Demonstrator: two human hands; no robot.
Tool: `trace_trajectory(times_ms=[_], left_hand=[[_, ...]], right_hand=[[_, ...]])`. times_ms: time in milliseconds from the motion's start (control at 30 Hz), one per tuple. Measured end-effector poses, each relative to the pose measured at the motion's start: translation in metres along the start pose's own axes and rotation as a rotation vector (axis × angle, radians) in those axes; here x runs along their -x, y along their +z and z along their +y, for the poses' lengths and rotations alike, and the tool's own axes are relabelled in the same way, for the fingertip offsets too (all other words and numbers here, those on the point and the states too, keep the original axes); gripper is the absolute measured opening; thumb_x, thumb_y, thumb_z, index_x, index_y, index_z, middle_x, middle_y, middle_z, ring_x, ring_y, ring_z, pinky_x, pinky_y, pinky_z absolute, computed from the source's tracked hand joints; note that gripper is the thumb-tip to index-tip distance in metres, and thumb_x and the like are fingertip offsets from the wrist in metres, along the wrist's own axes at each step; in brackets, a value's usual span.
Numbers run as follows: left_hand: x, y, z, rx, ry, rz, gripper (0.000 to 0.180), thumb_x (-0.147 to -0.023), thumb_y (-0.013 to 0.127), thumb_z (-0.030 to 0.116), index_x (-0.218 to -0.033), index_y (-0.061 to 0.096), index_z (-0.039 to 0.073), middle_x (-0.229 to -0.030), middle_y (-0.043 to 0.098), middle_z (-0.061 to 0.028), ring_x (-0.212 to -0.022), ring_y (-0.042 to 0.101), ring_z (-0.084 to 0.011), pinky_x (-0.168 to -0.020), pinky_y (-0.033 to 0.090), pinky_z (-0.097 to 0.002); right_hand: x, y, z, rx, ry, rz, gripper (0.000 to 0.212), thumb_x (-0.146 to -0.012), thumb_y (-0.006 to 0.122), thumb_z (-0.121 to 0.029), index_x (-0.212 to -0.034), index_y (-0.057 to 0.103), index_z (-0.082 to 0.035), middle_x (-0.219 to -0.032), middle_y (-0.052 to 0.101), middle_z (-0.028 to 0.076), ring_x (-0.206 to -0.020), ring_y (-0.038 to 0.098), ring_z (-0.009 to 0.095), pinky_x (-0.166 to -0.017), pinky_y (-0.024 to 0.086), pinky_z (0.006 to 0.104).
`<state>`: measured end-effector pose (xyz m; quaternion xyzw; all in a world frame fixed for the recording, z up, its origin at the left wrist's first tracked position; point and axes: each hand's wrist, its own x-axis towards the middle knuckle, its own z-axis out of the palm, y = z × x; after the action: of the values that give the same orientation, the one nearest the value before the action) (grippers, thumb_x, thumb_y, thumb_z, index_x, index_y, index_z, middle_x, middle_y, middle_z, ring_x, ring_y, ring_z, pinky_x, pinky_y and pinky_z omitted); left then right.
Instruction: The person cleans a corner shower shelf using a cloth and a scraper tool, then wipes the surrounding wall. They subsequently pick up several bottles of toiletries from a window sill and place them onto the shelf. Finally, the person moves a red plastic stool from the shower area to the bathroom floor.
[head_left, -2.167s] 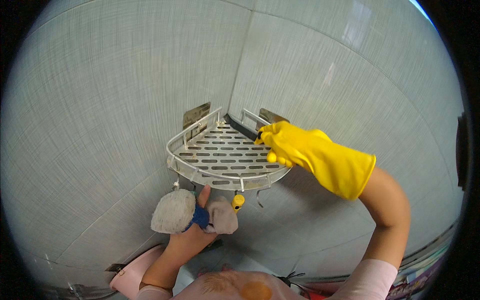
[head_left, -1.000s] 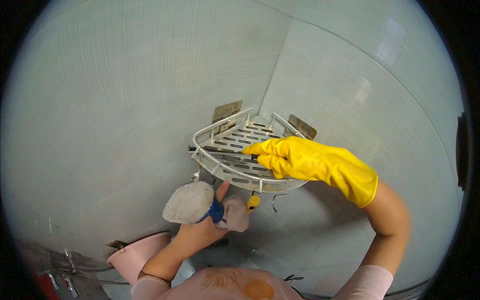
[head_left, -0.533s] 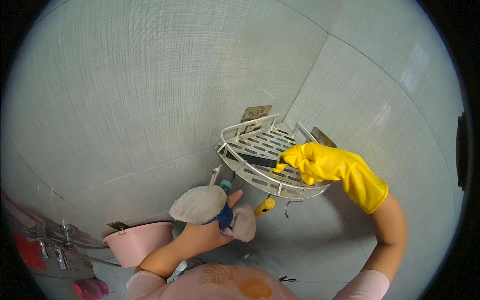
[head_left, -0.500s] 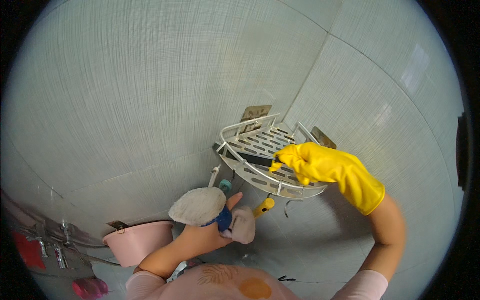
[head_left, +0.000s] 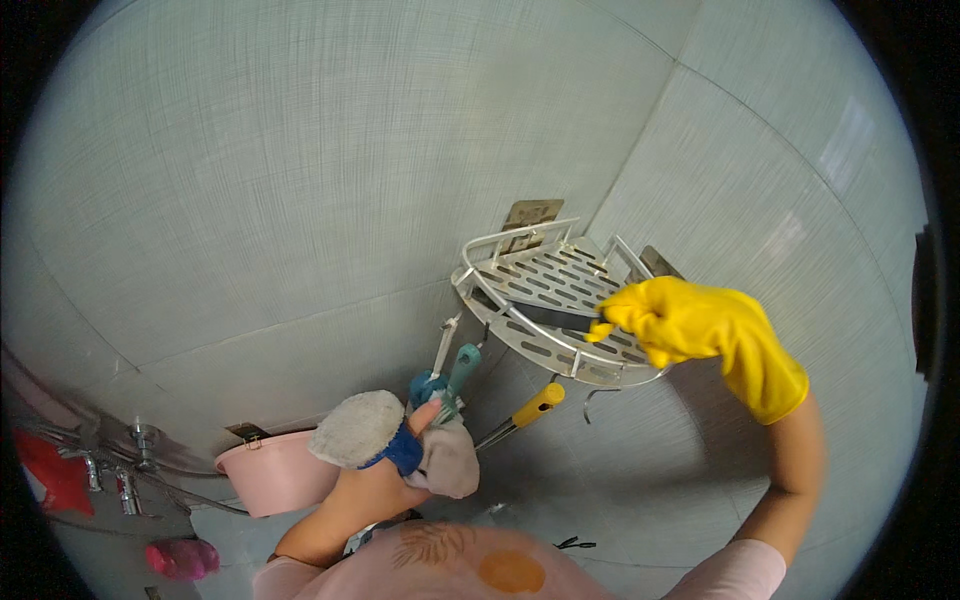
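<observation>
Right hand [head_left: 675,320] holds a black tool [head_left: 555,316] over the shelf [head_left: 537,349]; left hand [head_left: 388,487] holds pad [head_left: 358,428] and cloth [head_left: 450,464]

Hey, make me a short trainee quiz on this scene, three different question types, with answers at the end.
1. Which hand wears the yellow glove?
2. What does that hand hold? A) a pink basin; B) a slim black tool; C) a metal tap.
3. True or false: the yellow-handled tool is above the corner shelf.

Key:
1. The right hand.
2. B.
3. False; the yellow-handled tool is below the corner shelf.
</observation>
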<state>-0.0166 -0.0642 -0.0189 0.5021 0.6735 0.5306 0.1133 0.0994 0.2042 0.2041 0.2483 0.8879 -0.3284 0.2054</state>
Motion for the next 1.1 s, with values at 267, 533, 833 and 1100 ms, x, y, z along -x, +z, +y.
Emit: trace_trajectory(times_ms=[267, 533, 833, 1100], left_hand=[[0.007, -0.004, 0.010, -0.102, -0.012, 0.050, 0.081, -0.065, 0.077, 0.010, -0.136, 0.039, 0.009, -0.100, 0.061, -0.0128, -0.089, 0.059, -0.0294, -0.081, 0.044, -0.0352], [0.019, -0.005, 0.006, -0.078, -0.047, 0.105, 0.085, -0.063, 0.081, 0.011, -0.136, 0.038, 0.009, -0.099, 0.061, -0.0114, -0.088, 0.060, -0.0270, -0.080, 0.046, -0.0342], [0.024, -0.003, -0.004, -0.195, -0.094, 0.165, 0.089, -0.058, 0.084, 0.014, -0.135, 0.039, 0.011, -0.093, 0.061, -0.0073, -0.085, 0.060, -0.0213, -0.078, 0.046, -0.0325], [0.029, -0.003, -0.002, -0.190, -0.091, 0.166, 0.089, -0.057, 0.084, 0.014, -0.134, 0.041, 0.009, -0.092, 0.060, -0.0068, -0.084, 0.059, -0.0196, -0.076, 0.046, -0.0309]], right_hand=[[0.006, 0.010, 0.009, 0.114, -0.017, 0.198, 0.025, -0.095, 0.046, -0.026, -0.104, 0.062, -0.009, -0.056, 0.046, -0.002, -0.048, 0.040, 0.007, -0.045, 0.033, 0.0241], [0.008, 0.003, 0.015, -0.101, -0.076, 0.049, 0.026, -0.094, 0.048, -0.030, -0.107, 0.061, -0.011, -0.056, 0.045, -0.003, -0.045, 0.036, 0.005, -0.042, 0.029, 0.0222], [0.021, -0.004, 0.017, 0.053, 0.091, -0.005, 0.025, -0.093, 0.050, -0.028, -0.106, 0.063, -0.011, -0.057, 0.048, -0.002, -0.046, 0.039, 0.007, -0.042, 0.031, 0.0239], [0.020, -0.004, 0.032, -0.069, 0.016, 0.015, 0.031, -0.093, 0.051, -0.033, -0.111, 0.061, -0.010, -0.057, 0.048, -0.002, -0.046, 0.040, 0.007, -0.042, 0.030, 0.0221]])
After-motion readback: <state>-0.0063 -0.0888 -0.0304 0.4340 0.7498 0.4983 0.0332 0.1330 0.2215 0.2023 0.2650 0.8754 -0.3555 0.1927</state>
